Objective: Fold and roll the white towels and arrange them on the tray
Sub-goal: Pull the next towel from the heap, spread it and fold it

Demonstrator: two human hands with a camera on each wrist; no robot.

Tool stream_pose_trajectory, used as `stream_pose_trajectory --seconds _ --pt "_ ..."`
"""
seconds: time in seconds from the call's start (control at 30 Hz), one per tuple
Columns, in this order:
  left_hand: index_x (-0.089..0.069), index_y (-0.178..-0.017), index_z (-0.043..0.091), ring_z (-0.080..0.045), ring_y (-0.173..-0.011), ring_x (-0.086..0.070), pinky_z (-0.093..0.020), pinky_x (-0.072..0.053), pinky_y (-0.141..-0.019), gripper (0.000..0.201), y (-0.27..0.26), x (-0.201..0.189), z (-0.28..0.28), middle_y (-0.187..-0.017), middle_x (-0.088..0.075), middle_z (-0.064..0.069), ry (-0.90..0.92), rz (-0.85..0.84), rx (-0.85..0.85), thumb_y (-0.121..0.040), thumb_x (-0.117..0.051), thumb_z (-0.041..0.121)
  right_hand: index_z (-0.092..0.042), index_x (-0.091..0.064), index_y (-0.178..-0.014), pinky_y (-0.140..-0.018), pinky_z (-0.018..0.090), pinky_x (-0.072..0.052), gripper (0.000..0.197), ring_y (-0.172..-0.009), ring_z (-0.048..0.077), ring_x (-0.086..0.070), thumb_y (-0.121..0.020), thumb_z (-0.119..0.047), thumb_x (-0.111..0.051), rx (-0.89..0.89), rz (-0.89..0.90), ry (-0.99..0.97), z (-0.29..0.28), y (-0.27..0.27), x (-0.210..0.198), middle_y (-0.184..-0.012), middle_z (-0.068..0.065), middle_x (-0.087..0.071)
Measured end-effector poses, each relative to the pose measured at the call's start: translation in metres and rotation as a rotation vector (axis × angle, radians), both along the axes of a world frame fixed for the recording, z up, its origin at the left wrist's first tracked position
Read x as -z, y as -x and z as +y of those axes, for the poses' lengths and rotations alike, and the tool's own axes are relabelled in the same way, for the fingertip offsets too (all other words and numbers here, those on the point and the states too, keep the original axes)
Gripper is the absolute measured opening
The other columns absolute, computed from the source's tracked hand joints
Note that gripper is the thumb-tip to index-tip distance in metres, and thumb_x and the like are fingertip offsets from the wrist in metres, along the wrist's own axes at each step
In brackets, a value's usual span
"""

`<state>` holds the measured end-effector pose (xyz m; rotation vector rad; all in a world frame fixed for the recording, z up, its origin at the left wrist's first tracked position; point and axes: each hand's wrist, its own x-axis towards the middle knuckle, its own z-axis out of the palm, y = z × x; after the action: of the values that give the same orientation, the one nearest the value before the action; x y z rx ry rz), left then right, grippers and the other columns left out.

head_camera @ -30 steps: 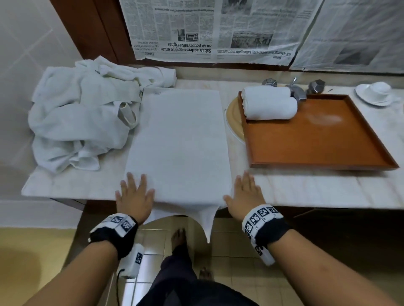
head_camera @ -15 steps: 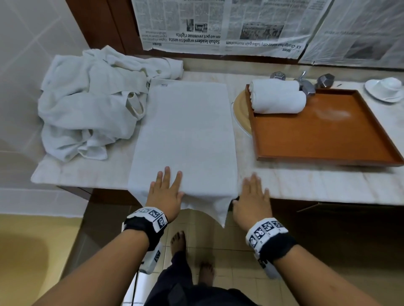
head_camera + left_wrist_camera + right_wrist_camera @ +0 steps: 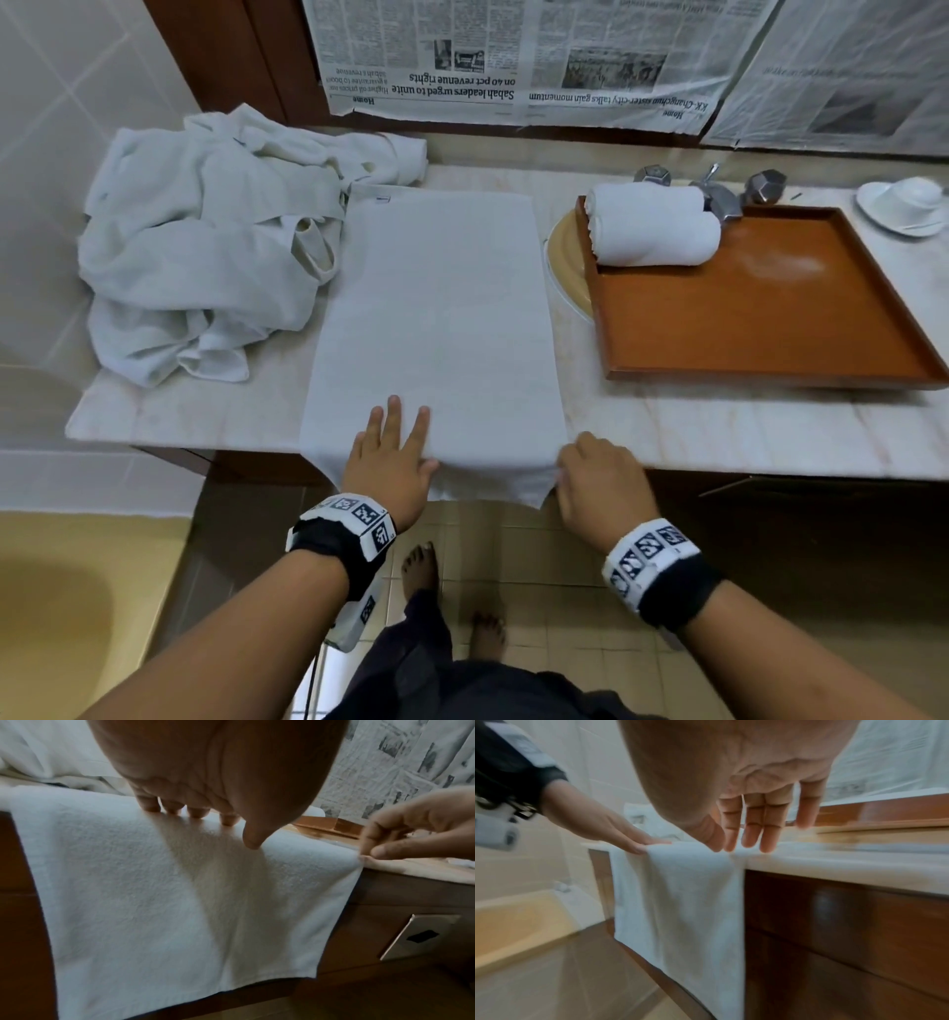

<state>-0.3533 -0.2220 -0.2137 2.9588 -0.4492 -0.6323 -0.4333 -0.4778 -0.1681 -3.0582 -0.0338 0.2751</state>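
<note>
Right hand [image 3: 598, 480] now pinching towel [image 3: 436, 318] edge, left hand [image 3: 390, 457] flat on towel's near end

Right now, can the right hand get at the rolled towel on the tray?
Probably yes: the right hand is at the counter's front edge, and only bare counter and empty tray floor lie before the rolled towel.

— Anything readable? 
— Only on the newspaper [image 3: 513, 56] hung upside down at twelve o'clock: "Sabah leaders urged to unite", "on 40 pct revenue rights", "Home". 
— More? 
— A headline ending "talks gain momentum"; its first words look like "KK-Guangzhou sister-city", too faint to be sure.
</note>
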Motion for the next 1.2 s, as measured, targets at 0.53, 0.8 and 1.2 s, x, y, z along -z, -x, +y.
stream_pose_trajectory --seconds 0.53,0.8,1.2 --pt "0.016 -0.154 0.024 -0.027 -0.148 0.021 -0.052 0.001 -0.119 0.072 -0.03 -0.01 0.043 -0.157 0.031 -0.006 0.09 -0.053 -0.109 -0.098 -0.017 0.055 -0.022 0.011 -0.157 -0.121 0.045 0.01 0.072 -0.148 0.026 0.026 -0.104 -0.049 -0.029 0.045 0.161 -0.195 0.071 -0.083 0.011 -0.16 0.006 0.031" --pt "0.012 -0.155 0.031 -0.023 -0.15 0.014 -0.051 -0.002 -0.12 0.065 -0.085 -0.007 0.087 -0.158 0.031 0.0 0.004 0.117 -0.091 -0.104 -0.025 0.047 -0.026 0.018 -0.156 -0.123 0.046 0.007 0.071 -0.149 0.025 0.024 -0.104 -0.048 -0.025 0.227 0.391 -0.164 0.051 -0.124 0.022 -0.157 0.005 0.036" --pt "0.005 -0.157 0.031 -0.023 -0.151 0.013 -0.044 -0.001 -0.12 0.059 -0.16 -0.009 0.06 -0.162 0.022 -0.002 0.069 0.109 0.202 -0.106 -0.025 0.039 -0.022 0.008 -0.159 -0.121 0.048 -0.01 0.066 -0.152 0.029 0.01 -0.106 -0.034 -0.03 0.124 0.407 -0.122 0.072 -0.186 0.019 -0.163 0.008 0.023"
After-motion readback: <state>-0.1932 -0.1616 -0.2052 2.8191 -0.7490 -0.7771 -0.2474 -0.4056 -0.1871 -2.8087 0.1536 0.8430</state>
